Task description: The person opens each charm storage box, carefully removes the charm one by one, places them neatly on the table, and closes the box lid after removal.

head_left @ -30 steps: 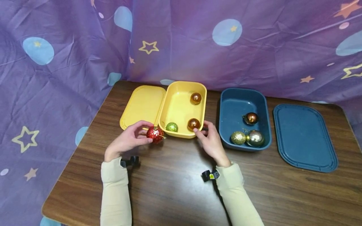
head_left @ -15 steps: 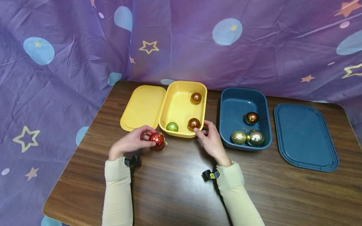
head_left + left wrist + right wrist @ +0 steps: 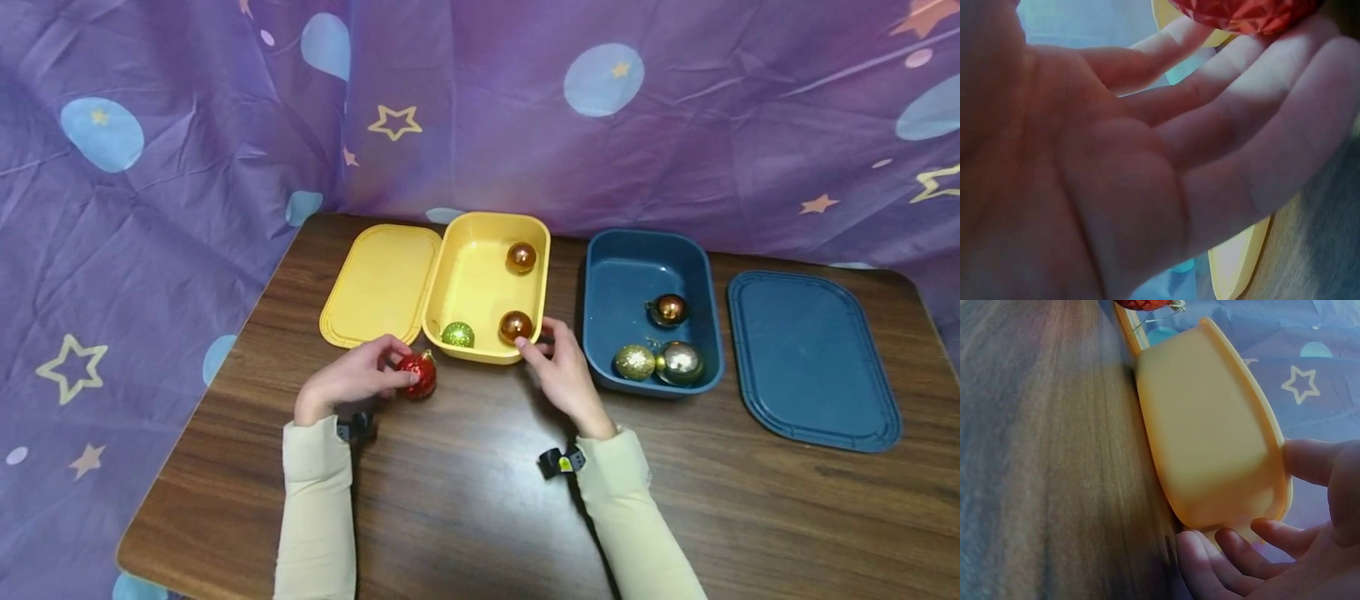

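Baubles [image 3: 516, 327] lie in two boxes [image 3: 480, 283] between two lids [image 3: 382, 287].

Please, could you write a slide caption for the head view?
The left hand holds a red ornament while the right hand touches the yellow box.

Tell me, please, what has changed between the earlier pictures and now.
The left hand moved the red ball slightly toward the person and to the right; it also turned, its gold loop now pointing away. Nothing was taken hold of or let go. The right hand stayed on the yellow box; the blue box did not move.
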Tool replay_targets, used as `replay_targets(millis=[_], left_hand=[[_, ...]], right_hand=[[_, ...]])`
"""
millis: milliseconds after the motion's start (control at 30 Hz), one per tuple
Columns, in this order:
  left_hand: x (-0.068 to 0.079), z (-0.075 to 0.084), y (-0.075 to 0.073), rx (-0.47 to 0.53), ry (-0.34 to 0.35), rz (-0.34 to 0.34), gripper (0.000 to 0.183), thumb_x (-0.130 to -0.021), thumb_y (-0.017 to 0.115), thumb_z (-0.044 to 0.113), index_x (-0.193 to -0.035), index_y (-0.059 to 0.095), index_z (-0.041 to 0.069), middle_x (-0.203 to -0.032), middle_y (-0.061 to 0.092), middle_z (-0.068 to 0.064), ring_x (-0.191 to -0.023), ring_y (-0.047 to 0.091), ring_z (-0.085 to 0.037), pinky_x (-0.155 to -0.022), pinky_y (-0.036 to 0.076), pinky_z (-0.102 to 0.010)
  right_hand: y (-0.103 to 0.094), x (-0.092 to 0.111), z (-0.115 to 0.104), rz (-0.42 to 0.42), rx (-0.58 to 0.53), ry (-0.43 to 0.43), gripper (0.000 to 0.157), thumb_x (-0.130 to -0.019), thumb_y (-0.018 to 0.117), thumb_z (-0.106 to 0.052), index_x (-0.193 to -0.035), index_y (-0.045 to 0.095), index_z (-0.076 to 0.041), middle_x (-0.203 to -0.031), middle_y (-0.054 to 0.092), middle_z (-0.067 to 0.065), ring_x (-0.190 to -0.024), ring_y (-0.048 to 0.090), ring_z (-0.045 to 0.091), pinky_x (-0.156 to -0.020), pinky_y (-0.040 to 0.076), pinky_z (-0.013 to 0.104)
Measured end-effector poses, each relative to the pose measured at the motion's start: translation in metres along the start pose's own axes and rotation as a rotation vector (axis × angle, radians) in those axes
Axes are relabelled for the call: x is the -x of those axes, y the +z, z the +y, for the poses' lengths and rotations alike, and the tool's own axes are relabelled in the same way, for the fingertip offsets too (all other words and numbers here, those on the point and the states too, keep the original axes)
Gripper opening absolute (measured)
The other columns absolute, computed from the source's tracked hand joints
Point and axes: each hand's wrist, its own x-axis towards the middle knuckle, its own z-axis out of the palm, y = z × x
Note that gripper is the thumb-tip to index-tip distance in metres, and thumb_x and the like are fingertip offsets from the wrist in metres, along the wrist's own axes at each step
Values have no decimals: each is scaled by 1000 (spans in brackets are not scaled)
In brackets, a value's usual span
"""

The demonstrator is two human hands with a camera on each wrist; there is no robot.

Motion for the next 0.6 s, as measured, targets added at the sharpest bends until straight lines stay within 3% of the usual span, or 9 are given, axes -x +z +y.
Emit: replay_targets(millis=[267,600], left_hand=[[-3,3,3,-18,-33,18,37,-91,66,21,-115,52,-3,-102,60,-15,-86,63,-23,-74,58,-39],[-5,5,5,-98,-44,87,37,-93,63,25,-116,52,-2,-102,59,-15,-78,65,-26,-68,58,-38]], right_hand=[[0,0,1,-8,4,3,58,-95,59,-30,-140,39,1,-131,48,22,-108,62,32,-85,52,41],[0,-1,2,-12,-3,-4,58,-95,59,-30,-140,39,1,-131,48,21,-108,62,32,-87,52,42]])
